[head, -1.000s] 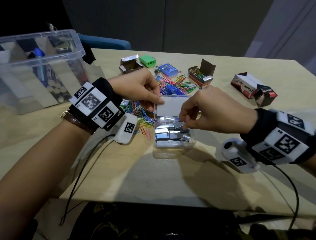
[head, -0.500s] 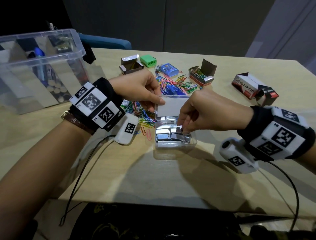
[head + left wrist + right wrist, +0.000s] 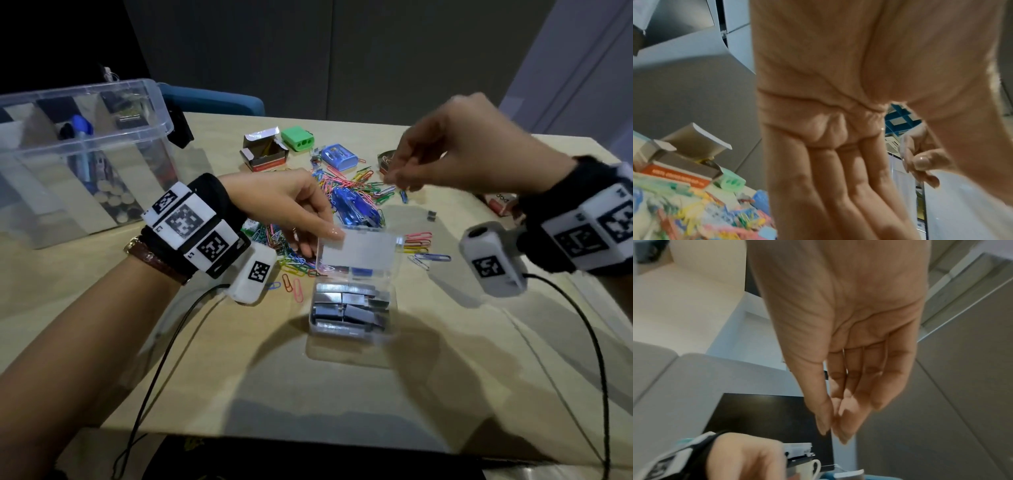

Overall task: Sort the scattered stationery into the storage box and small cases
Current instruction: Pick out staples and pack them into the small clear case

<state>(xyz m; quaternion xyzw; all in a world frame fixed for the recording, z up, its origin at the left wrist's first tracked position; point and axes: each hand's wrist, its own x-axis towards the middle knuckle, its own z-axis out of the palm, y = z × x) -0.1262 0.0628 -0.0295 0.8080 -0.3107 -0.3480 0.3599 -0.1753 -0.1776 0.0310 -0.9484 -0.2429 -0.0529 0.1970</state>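
Note:
A small clear case (image 3: 349,337) filled with silver staple strips (image 3: 352,306) stands at the table's centre, its lid (image 3: 358,251) raised upright. My left hand (image 3: 329,236) pinches the lid's left corner between thumb and forefinger; the left wrist view shows that pinch on the clear edge (image 3: 905,154). My right hand (image 3: 399,180) hovers blurred above the far side of a heap of coloured paper clips (image 3: 346,186), apart from the case. In the right wrist view the right hand's fingers (image 3: 844,426) hang nearly straight with nothing between them.
A large clear storage box (image 3: 85,144) with dividers stands at the back left. Beyond the clips lie a green sharpener (image 3: 297,138), a blue sharpener (image 3: 339,158) and an open cardboard box (image 3: 263,154). A loose staple piece (image 3: 431,216) lies right of the clips.
My right hand has left the staples in the case and risen up and to the right, over the paper clips. The left hand still holds the lid upright.

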